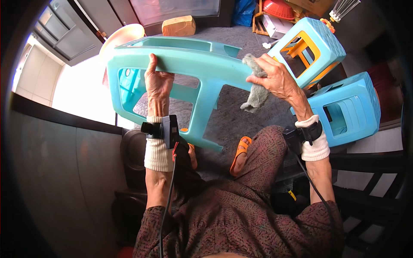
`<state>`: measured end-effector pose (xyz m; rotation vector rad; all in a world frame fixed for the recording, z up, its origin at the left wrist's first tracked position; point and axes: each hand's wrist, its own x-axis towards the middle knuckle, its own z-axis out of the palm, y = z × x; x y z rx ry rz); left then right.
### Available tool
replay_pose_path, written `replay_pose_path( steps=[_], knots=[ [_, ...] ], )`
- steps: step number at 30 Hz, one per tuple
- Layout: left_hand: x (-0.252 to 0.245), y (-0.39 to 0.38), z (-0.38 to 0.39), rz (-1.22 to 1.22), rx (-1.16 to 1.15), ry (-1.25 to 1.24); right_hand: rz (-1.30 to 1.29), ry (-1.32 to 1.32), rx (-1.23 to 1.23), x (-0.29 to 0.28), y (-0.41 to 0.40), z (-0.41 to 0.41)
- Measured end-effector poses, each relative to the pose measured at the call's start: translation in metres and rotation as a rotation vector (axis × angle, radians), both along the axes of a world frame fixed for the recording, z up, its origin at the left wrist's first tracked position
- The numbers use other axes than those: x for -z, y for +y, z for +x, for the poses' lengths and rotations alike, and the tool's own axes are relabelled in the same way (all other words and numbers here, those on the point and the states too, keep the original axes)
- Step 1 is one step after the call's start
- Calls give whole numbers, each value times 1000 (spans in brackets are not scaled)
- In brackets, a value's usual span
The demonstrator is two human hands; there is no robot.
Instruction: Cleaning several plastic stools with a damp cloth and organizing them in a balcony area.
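A turquoise plastic stool (206,69) lies on its side in the air before me, its legs pointing right. Through a side opening, my left hand (158,79) holds it, the thumb over the upper edge of the side panel. My right hand (274,75) grips a grey cloth (258,93) at the end of an upper leg, with the cloth against the plastic. Part of the cloth hangs below my fingers. The fingers of my left hand are partly hidden behind the panel.
Two more plastic stools, one blue and orange (326,48) and one blue (351,109), stand at the right. A wooden block (179,26) lies on the dark floor by the door. A red basket (279,9) and a white box (277,27) are at the back right.
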<state>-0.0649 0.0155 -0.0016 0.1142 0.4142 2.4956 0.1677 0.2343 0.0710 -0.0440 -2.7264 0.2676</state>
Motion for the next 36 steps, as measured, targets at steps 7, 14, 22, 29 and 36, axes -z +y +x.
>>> replay_pose_path(
  steps=[7, 14, 22, 29, 36],
  knots=[
    [10, 9, -1, -64, 34, 63, -218, 376, 106, -41, -19, -5],
    [13, 7, -4, -62, 44, 60, 166, -137, 36, -3, -55, -47],
    [0, -3, -1, -93, -98, 13, -196, -130, 101, -6, -14, -10],
    [2, 1, 7, -36, 35, 107, -469, 79, 145, -3, -30, -18],
    [-3, 10, 9, -8, 41, -250, -748, 69, 110, 9, -33, -18]
  ],
)
